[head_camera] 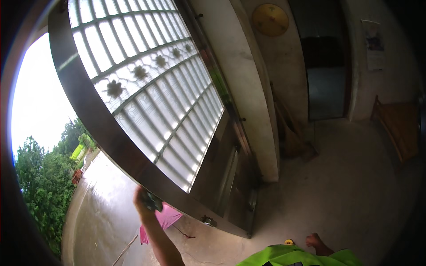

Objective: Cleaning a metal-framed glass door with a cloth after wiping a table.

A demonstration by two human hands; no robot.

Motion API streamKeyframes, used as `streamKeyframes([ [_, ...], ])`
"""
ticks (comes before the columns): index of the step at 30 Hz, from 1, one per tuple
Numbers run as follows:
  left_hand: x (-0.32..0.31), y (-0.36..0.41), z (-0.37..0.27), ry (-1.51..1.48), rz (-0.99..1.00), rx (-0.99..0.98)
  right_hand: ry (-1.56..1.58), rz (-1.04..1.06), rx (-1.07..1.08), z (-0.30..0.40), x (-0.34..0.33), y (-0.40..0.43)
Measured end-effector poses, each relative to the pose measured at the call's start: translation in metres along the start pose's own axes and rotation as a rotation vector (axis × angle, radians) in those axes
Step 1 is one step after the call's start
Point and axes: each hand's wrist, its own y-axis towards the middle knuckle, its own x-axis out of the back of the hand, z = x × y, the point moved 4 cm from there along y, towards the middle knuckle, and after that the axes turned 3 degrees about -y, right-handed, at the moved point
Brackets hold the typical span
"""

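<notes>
My left hand (139,199) is raised at the free edge of a metal-framed door (133,159), outside the threshold side. A bunched dark greenish cloth (152,201) is in its grip, against or very close to the frame; contact is hard to tell. The door stands open, with barred, frosted glass panes (139,103) and a latch (209,220) low on its edge. Close to my bright green top (279,255), my right hand (314,240) is curled into a fist, and nothing shows in it.
Outside on wet concrete (96,199) lie an open pink umbrella (166,215) and a wooden stick (125,248). Indoors, brooms (291,138) lean by a wall with a straw hat (270,20). A doorway (326,89), a wall calendar (374,46) and a wooden chair (401,123) are to the right.
</notes>
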Motion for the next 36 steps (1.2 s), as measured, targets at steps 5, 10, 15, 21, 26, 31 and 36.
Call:
streamKeyframes([
  [5,-0.045,0.035,-0.056,-0.144,0.018,-0.071,0.273,0.183,-0.097,-0.014,0.017,0.022],
  [10,-0.025,0.002,-0.001,-0.162,-0.076,-0.002,-0.072,-0.020,0.136,0.022,-0.019,-0.039],
  [15,0.019,-0.057,0.083,-0.142,-0.191,0.231,-0.007,0.140,0.081,0.018,-0.011,-0.037],
  [21,0.017,-0.100,0.136,-0.136,-0.084,0.264,-0.242,-0.079,0.027,0.045,-0.020,-0.027],
  [26,-0.006,-0.103,0.121,-0.123,-0.175,0.172,-0.172,-0.108,-0.032,0.071,-0.038,-0.031],
  [31,0.000,-0.106,0.125,-0.166,-0.218,0.166,-0.104,-0.170,-0.059,0.072,-0.037,-0.048],
  [36,0.019,-0.107,0.134,-0.168,-0.263,0.168,-0.263,-0.134,-0.025,0.066,-0.035,-0.070],
])
